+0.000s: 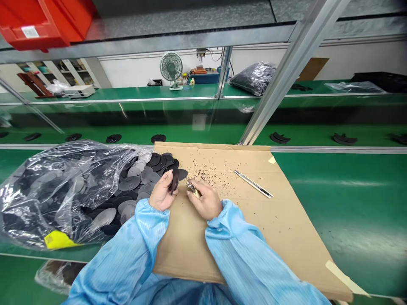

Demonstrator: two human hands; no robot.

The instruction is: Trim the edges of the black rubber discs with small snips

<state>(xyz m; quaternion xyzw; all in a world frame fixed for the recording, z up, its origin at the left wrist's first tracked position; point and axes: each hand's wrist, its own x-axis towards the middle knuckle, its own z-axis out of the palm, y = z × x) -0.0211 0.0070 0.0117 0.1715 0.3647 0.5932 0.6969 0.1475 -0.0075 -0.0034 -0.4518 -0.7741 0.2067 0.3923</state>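
L hand (163, 194) has its fingers curled tight round a dark oval part (174, 181), held edge-up just above the cardboard sheet (286, 220), near the sheet's far-left corner. R hand (206, 201) sits just beside it, fingers closed on a small metal tool (192, 188) w/ a pale handle; tool tip points toward the part, can't tell if it touches. Both arms in light-blue sleeves (244, 258). Left of the hands, a heap of grey & black oval parts (140, 178) spills from a clear plastic bag (60, 186) onto the sheet's left edge; yellow tag (55, 240) in the bag's near end. Dark specks (210, 167) scattered over the far part of the sheet. A slim metal blade (253, 184) lies flat on the sheet, right of the hands, well apart. Sheet lies on the green desk (349, 199). Beyond the desk's far edge, a conveyor (197, 133) carries more dark parts; fan (171, 68) & red bin (47, 21) further back.
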